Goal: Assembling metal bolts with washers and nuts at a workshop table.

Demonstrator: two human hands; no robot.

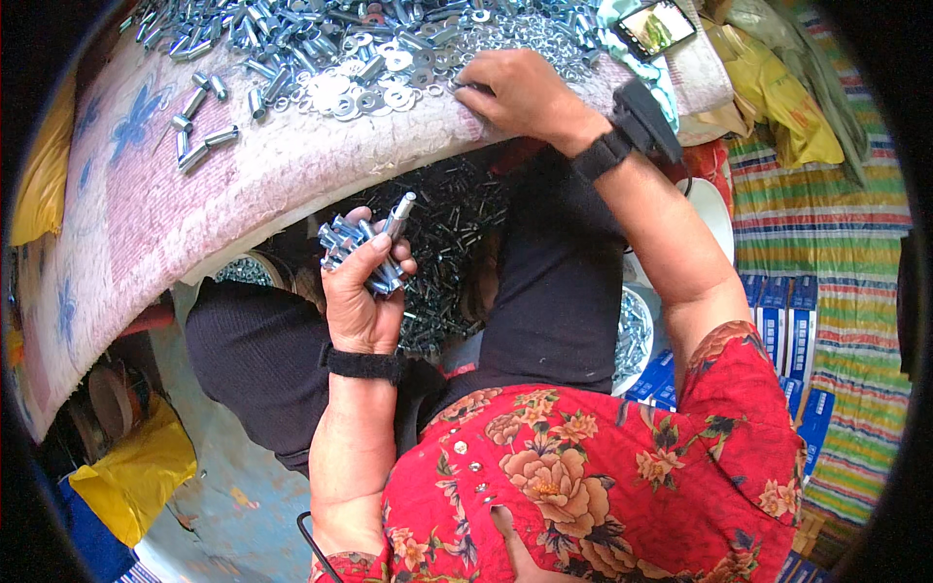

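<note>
My left hand (362, 291) is closed round a bunch of shiny metal bolts (338, 241), held above my lap in front of the table edge. One bolt with a sleeve (397, 216) sticks up between thumb and fingers. My right hand (520, 92) rests at the table's near edge, beside a heap of flat washers (384, 83) and smaller rings (505, 39). Its fingers are curled and pinched together; whatever lies between the tips is too small or hidden to name. Loose metal sleeves (194, 102) lie on the cloth left of the washers.
A pale patterned cloth (126, 204) covers the table, with a large heap of metal sleeves (292, 34) at the back. A phone (657, 29) lies at the far right. Dark bolts (452, 223) are piled below the table. A white bucket (646, 364) and blue boxes (802, 321) stand right.
</note>
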